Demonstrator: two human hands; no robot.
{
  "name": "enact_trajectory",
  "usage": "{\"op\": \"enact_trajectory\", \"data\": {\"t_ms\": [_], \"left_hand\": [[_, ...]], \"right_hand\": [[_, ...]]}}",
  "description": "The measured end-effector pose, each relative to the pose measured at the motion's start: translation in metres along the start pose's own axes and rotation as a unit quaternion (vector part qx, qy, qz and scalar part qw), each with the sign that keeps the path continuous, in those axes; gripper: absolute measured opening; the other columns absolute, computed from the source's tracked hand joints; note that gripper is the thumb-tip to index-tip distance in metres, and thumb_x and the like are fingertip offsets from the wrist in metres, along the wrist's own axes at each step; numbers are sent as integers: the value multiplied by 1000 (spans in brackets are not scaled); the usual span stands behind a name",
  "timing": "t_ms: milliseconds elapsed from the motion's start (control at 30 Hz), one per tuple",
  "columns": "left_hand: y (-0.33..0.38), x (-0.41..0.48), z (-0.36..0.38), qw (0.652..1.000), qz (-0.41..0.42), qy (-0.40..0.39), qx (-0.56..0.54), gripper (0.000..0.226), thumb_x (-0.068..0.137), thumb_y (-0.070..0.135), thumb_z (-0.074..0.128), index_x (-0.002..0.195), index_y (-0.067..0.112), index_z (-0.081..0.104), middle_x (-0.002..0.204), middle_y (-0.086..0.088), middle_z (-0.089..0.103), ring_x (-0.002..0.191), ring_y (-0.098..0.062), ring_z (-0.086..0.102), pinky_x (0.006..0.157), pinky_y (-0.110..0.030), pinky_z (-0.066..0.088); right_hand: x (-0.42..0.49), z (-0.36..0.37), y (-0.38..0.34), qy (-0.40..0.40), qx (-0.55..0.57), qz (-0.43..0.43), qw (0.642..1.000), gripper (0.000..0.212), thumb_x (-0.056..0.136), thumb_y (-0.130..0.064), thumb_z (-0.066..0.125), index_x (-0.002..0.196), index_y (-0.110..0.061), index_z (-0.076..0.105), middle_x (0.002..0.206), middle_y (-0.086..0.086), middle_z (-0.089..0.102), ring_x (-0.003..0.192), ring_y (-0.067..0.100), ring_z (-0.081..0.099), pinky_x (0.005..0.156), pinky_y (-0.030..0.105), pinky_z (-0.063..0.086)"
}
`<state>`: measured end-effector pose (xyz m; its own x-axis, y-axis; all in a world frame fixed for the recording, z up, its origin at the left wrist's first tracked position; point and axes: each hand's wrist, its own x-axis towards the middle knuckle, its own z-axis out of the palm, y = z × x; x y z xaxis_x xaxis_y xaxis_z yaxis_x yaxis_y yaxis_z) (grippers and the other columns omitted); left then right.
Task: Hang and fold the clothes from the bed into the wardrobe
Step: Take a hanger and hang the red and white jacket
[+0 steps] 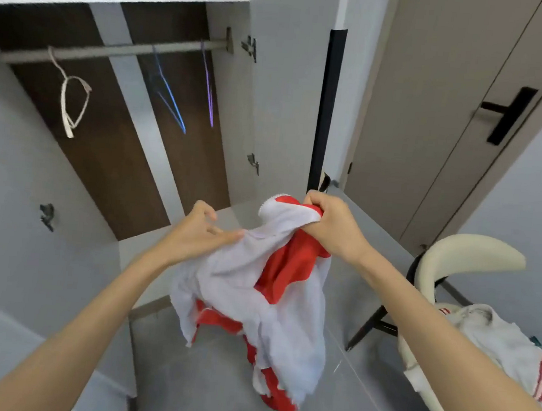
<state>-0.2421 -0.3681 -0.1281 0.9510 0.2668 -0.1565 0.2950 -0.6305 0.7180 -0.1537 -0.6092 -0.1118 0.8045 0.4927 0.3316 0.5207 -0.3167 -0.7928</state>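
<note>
A white and red garment (255,289) hangs in the air in front of the open wardrobe (115,100). My right hand (330,223) grips a bunched upper edge of the cloth in a fist. My left hand (202,228) touches the garment's white edge at its left side, fingers mostly straight with the tips against the cloth. The lower part of the garment dangles toward the grey floor. The wardrobe's rail (112,50) carries a blue hanger (171,98), a purple hanger (208,85) and a white cord loop (71,99).
A cream chair (461,258) stands at the right with a white, red-striped piece of clothing (512,354) piled on it. Beyond my right hand are the wardrobe door's black edge (325,111) and a beige door (450,122) with a black handle.
</note>
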Motion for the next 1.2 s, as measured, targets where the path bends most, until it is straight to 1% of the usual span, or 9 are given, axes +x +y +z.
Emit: {"op": "enact_trajectory", "data": {"t_ms": [100, 233, 400, 533, 700, 833, 900, 1033, 1200], "left_hand": [[3, 0, -9, 982, 24, -133, -128, 64, 70, 82, 43, 110, 36, 60, 104, 18, 68, 98, 1, 62, 79, -17, 48], [5, 6, -22, 960, 74, -36, -267, 43, 84, 56, 55, 98, 18, 68, 88, 14, 72, 81, 4, 64, 68, -8, 47], [-15, 11, -48, 934, 79, -60, -344, 18, 98, 28, 50, 95, 14, 61, 83, 4, 64, 80, -8, 60, 73, -18, 49], [-28, 8, -69, 868, 96, -61, -483, 17, 101, 16, 40, 90, 8, 50, 111, -4, 70, 102, -16, 66, 85, -27, 54], [-48, -6, -83, 868, 97, -27, -487, 21, 101, 19, 40, 82, 11, 46, 118, -8, 68, 104, -18, 66, 83, -27, 54], [-45, -15, -104, 862, 143, -18, -486, 20, 97, 26, 45, 81, 14, 50, 121, -8, 66, 104, -15, 65, 77, -24, 53], [-46, -17, -115, 867, 160, 7, -471, 22, 100, 24, 42, 81, 15, 49, 123, -7, 65, 107, -13, 64, 78, -22, 52], [-61, -19, -135, 856, 131, 145, -478, 22, 103, 19, 38, 83, 13, 46, 116, 0, 69, 99, -11, 66, 80, -23, 52], [-96, -19, -136, 915, 3, 335, -225, 17, 99, 28, 49, 93, 16, 40, 92, 13, 70, 93, -10, 66, 79, -21, 50]], "right_hand": [[16, 30, -24, -41, -28, -64, 997, 39, 76, 3, 60, 61, -26, 39, 58, -14, 43, 56, 0, 40, 55, 11, 32], [28, 69, -39, -89, -34, -96, 991, 31, 76, 4, 59, 64, -20, 42, 66, -9, 42, 59, 5, 37, 57, 12, 32], [40, 100, -48, -99, 26, -68, 992, 35, 73, -1, 70, 70, -22, 42, 70, -1, 51, 64, 10, 44, 62, 26, 42], [50, 114, -38, -190, 147, 43, 970, 51, 70, 10, 77, 89, -16, 37, 86, 3, 51, 75, 16, 66, 65, 26, 54], [71, 146, -17, -285, 96, 63, 952, 67, 80, 2, 69, 123, -40, 41, 129, -12, 43, 114, 11, 46, 84, 21, 48], [81, 191, -15, -404, 49, 21, 913, 41, 83, -17, 72, 109, -43, 54, 114, -29, 53, 105, -13, 49, 85, 3, 36], [83, 211, -9, -430, 30, 21, 902, 17, 85, -25, 71, 97, -34, 65, 99, -22, 66, 92, -4, 61, 83, 12, 44], [96, 220, 11, -364, -22, -18, 931, 21, 95, -19, 57, 116, -19, 58, 100, -7, 63, 90, 13, 59, 77, 22, 43], [134, 190, -5, -229, -13, -69, 971, 19, 88, -6, 47, 91, -25, 45, 75, -7, 57, 74, 20, 54, 68, 34, 41]]}}
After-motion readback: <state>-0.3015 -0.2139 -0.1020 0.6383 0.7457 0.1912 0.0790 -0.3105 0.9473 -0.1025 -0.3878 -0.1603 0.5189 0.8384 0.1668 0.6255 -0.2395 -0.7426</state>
